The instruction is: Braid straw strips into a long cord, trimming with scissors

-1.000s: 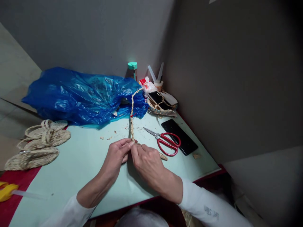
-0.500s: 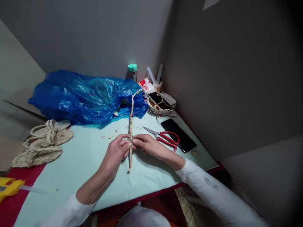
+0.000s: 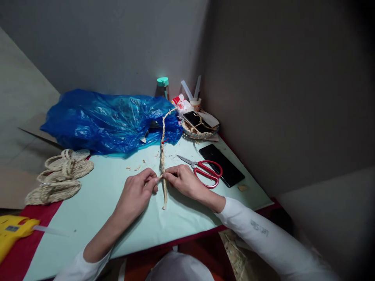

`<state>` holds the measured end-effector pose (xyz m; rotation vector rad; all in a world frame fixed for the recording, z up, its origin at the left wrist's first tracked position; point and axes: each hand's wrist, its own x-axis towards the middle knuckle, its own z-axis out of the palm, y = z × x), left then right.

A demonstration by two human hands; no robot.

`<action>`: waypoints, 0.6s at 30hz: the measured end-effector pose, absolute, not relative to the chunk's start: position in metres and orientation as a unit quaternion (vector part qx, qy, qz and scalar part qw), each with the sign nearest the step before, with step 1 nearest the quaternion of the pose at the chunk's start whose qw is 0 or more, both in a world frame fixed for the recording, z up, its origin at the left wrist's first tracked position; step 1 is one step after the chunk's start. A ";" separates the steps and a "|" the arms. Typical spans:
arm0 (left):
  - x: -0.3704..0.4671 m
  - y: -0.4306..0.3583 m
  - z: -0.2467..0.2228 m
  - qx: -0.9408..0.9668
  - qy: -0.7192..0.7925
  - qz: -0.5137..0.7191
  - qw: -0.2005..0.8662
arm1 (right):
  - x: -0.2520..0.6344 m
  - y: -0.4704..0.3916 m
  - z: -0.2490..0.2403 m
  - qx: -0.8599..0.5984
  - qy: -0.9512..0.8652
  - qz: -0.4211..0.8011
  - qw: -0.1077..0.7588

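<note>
A pale braided cord of dried plant fibre [image 3: 163, 154] runs up the middle of the table, with a small red tie partway along and its far end reaching toward the basket. My left hand [image 3: 137, 190] is closed, pinching a loose strand [image 3: 159, 177] drawn out to the left of the cord. On the other side my right hand [image 3: 182, 179] pinches the cord itself between thumb and fingers. One loose tail [image 3: 164, 199] hangs below my fingers onto the table. Red-handled scissors [image 3: 206, 171] lie just right of my right hand.
A blue plastic bag [image 3: 108, 121] fills the back left. Woven sandals [image 3: 63, 171] and a yellow glue gun [image 3: 17, 232] lie at left. A black phone [image 3: 222, 166], a basket [image 3: 200, 134] holding another phone, and a green-lidded jar [image 3: 163, 88] stand at right and back.
My left hand has moved slightly left and down, pulling a strand out sideways from the cord. My right hand keeps its pinch. The view has shifted a little.
</note>
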<state>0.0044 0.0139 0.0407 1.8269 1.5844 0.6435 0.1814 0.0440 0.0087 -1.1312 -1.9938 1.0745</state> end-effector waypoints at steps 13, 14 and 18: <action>0.057 -0.025 0.017 0.805 0.576 0.144 -0.020 | 0.185 0.038 0.011 -0.380 -0.555 0.645 0.363; 0.054 -0.025 0.020 0.809 0.570 0.144 -0.007 | 0.185 0.038 0.012 -0.382 -0.557 0.638 0.370; 0.031 -0.008 0.045 0.762 0.569 0.256 0.171 | 0.188 0.037 0.016 -0.365 -0.572 0.624 0.388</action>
